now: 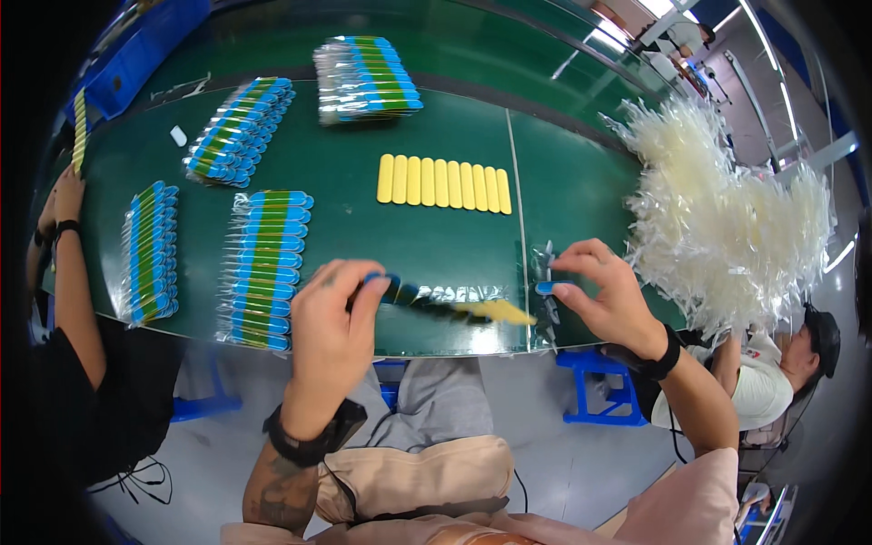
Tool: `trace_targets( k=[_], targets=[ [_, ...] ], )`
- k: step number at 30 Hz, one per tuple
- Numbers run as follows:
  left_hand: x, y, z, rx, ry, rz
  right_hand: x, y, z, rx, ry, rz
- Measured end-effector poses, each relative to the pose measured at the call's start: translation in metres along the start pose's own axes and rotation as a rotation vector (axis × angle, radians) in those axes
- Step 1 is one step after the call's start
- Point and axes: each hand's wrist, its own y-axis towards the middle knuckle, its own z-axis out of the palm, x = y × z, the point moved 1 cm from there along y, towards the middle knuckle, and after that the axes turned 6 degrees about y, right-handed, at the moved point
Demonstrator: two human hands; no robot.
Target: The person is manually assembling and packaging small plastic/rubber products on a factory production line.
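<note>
Fingers (pixel 360 270) of your left hand (pixel 329 325) grasp blurred blue-and-yellow bundle (pixel 454 310) over near worktop (pixel 409 336); right hand's (pixel 618 298) parted at small blue piece (pixel 545 288), hold unclear. Yellow sticks (pixel 440 183) lie farther off.

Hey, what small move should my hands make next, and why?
Perhaps steady the free yellow end of the blurred bundle with the right hand, since the left hand grips only its other end and the right is close by.
</note>
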Motion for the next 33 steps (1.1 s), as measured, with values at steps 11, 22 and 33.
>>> trace_targets(
  k=[11,22,33],
  targets=[
    [0.005,0.001,0.000,-0.002,-0.002,-0.029,0.096,0.123,0.061,0.575,0.140,-0.105],
    [0.009,0.002,0.004,0.005,-0.045,-0.032,0.085,0.123,0.062,0.660,0.168,-0.015],
    [0.009,0.000,0.004,-0.048,-0.065,-0.044,0.065,0.123,0.055,0.682,0.075,0.015]
  ],
)
